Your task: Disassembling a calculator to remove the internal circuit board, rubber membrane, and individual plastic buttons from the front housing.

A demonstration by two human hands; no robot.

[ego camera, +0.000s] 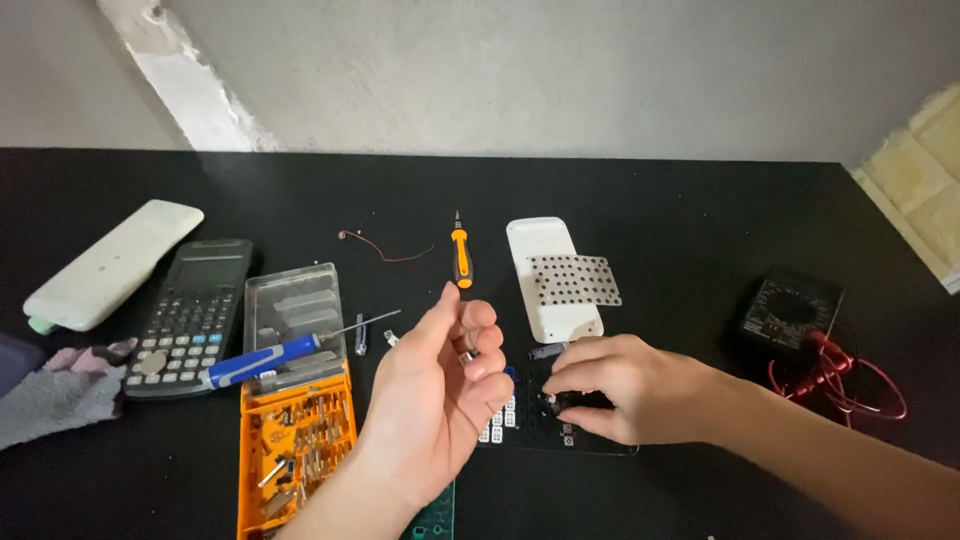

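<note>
Resting on a black table (650, 210), the right hand (625, 390) lies curled, palm down, over a dark keypad panel (520, 425) near the front edge. Its fingertips pinch a small dark part (553, 399) on the panel; what the part is cannot be told. White keys show at the panel's left side, just beside the left hand.

The left hand (440, 385) is raised above the table, palm turned toward the camera, fingers loosely bent. A small metallic piece (466, 355) sits between thumb and bent fingers; it is too small to identify.

Behind the hands lies a white casing (545, 245), with a grey perforated keypad sheet (575, 280) laid across it. To its left lies an orange-handled screwdriver (461, 258), tip pointing away, and beyond that a thin red wire (385, 250).

Left of the left hand stands an open orange bit case (295, 440) with a clear lid (295, 300). A blue-handled screwdriver (265, 362) lies across it. Further left lie a dark calculator (190, 315), a white remote (112, 262) and a grey cloth (55, 400).

At the far right sits a black multimeter (792, 310) with red leads (845, 385) coiled beside it, near the right forearm.
</note>
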